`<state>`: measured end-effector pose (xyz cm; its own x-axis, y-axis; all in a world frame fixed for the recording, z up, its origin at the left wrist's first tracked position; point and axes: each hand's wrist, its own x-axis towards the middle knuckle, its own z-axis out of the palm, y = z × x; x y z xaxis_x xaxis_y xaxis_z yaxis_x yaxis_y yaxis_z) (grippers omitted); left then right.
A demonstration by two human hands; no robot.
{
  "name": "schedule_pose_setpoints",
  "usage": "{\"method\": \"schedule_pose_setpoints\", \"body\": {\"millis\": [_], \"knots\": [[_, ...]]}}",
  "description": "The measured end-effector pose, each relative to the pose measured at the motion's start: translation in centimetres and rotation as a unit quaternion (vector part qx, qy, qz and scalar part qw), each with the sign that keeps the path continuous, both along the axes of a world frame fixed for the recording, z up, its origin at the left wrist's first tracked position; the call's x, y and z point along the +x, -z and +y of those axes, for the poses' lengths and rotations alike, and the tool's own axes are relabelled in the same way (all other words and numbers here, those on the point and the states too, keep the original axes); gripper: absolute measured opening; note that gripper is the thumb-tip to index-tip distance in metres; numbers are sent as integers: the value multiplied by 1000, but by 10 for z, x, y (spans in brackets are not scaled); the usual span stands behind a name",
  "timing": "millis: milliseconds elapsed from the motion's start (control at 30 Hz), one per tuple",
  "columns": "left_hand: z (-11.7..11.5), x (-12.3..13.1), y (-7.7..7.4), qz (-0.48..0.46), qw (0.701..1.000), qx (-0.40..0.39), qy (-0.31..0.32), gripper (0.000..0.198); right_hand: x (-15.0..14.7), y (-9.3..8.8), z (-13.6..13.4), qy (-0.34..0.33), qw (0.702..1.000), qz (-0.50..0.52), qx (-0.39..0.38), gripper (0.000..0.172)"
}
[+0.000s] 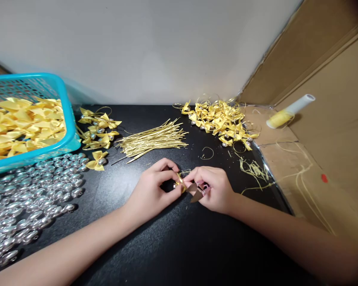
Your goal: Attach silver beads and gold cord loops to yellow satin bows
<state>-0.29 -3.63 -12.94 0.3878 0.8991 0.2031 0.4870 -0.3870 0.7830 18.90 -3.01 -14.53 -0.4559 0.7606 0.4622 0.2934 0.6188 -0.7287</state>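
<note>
Near the middle of the black table, my left hand pinches a small yellow ribbon bow with a silver bead, mostly covered by the fingers. My right hand meets it from the right, its fingertips touching the bow. Held in that same hand is a small pair of scissors with pinkish handles, the blades apart and pointing left. A thin thread shows above the fingertips. Just behind the hands lies a bundle of gold twist ties.
At left stands a turquoise basket of yellow bows, with many silver beads before it. Bead-and-bow pieces lie in a small group and a larger pile. Thread scraps and a thread spool are at right, beside cardboard.
</note>
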Motion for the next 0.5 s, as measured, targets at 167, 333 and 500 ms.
{"method": "schedule_pose_setpoints", "body": {"millis": [167, 333, 500], "knots": [[0, 0, 1, -7, 1000, -15, 2, 7, -2, -4, -1, 11, 998, -1, -57, 25], [0, -2, 5, -7, 1000, -7, 5, 10, -4, -12, 2, 54, 980, 53, -183, 37], [1, -3, 3, -19, 1000, -13, 0, 10, 0, -14, 12, 43, 972, 90, -215, 42]]}}
